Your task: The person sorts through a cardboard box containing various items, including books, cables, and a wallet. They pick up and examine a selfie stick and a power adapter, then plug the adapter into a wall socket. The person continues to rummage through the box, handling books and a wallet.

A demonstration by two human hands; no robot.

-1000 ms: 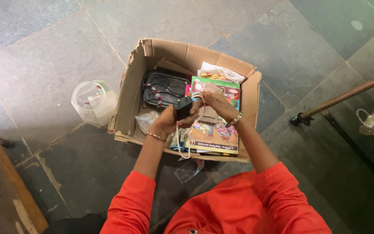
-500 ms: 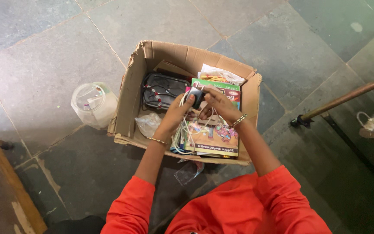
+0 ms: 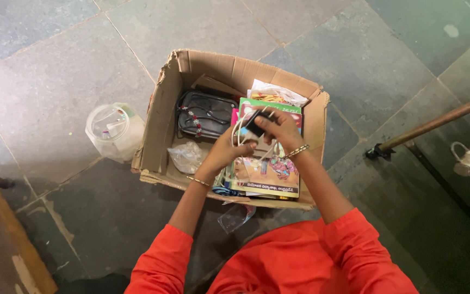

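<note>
Both hands over the box [image 3: 161,117]. Left hand [image 3: 225,149] closed on white cable [image 3: 237,135]. Right hand [image 3: 282,129] pinches the black charger [image 3: 257,124] just above the left's fingers. Book [image 3: 265,171] below; black pouch [image 3: 205,113] behind; jar [image 3: 112,129] outside, left.

A torn cardboard box [image 3: 161,117] is set on a floor of grey stone slabs [image 3: 55,71]; a black pouch with a beaded string [image 3: 205,113] is laid in its far left corner; a crumpled clear plastic bag [image 3: 187,156] is seen just in front of the pouch; colourful booklets [image 3: 267,173] are stacked along the right side; a packet with yellow contents [image 3: 274,95] is tucked at the back. A clear plastic jar [image 3: 112,130] is placed just left of the box; a brown metal rod [image 3: 436,124] is stretched across the right; a wooden edge [image 3: 6,239] is visible at the lower left.
</note>
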